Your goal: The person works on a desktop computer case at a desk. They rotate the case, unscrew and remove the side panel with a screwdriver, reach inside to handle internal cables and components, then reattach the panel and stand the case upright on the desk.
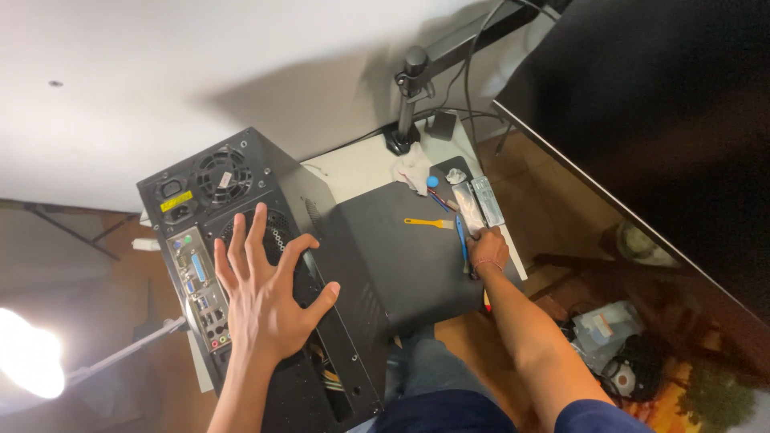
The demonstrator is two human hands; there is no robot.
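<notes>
Nearest to you, your left hand (261,301) is spread wide, all five fingers splayed and holding nothing, hovering over the rear corner of the black computer case (257,273); you cannot tell whether the palm touches the metal. The case lies with its open side up, and inside it you can see only a bundle of yellow and dark cables (330,377) near the lower edge; the rest of its inside is in shadow or behind your forearm. On its rear panel you can count two round fan grilles, one partly hidden by your fingers, and one silver port plate. Just beside the case lies the flat black side panel (409,248) on the white desk (357,164). Your right hand (488,247) rests at that panel's right edge, fingers curled down over a blue-handled tool (462,240); how firmly it grips is hard to make out, since the fingers face away from you. Further on lie one yellow-handled tool (427,223), two clear plastic packets (477,202) side by side, one small blue ball (432,181) and one crumpled white cloth (412,168). Beyond them stands a monitor arm (411,96), and the dark monitor (642,120) is cut off at the right.
</notes>
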